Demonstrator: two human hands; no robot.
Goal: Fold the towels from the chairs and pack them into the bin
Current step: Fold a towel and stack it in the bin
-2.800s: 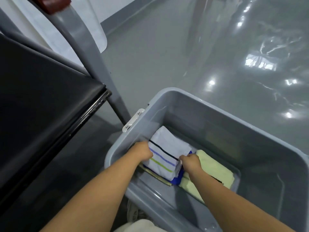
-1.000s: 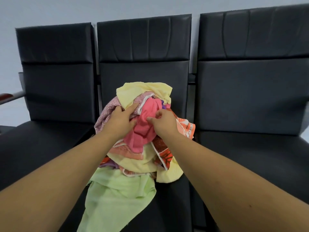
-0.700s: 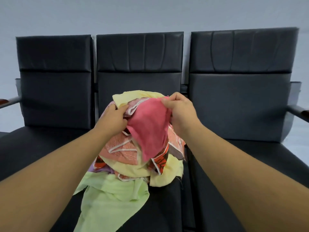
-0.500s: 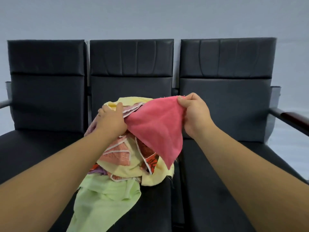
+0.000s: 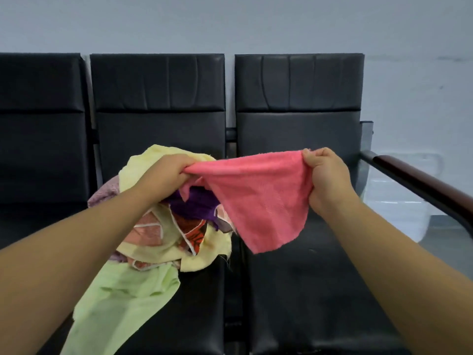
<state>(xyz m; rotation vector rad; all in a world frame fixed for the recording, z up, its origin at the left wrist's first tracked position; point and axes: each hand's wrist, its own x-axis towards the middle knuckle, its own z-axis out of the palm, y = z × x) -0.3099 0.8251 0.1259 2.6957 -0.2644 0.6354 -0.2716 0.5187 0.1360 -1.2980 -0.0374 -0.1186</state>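
Nearest, a pale green towel (image 5: 122, 298) spills over the front edge of the middle chair seat (image 5: 197, 308). Behind it, an unfolded pile of towels (image 5: 163, 234) sits toward that seat's back. Above the pile and the right chair seat (image 5: 312, 290), the pink towel (image 5: 261, 201) is held in the air. The left hand (image 5: 169, 172) and right hand (image 5: 325, 175) each pinch an upper corner with curled fingers (image 5: 311, 156). Its top edge runs left to right between them and the rest droops to a point. Both hands are equally near, so the fold can likely start here. The bin is out of view, so its contents cannot be told.
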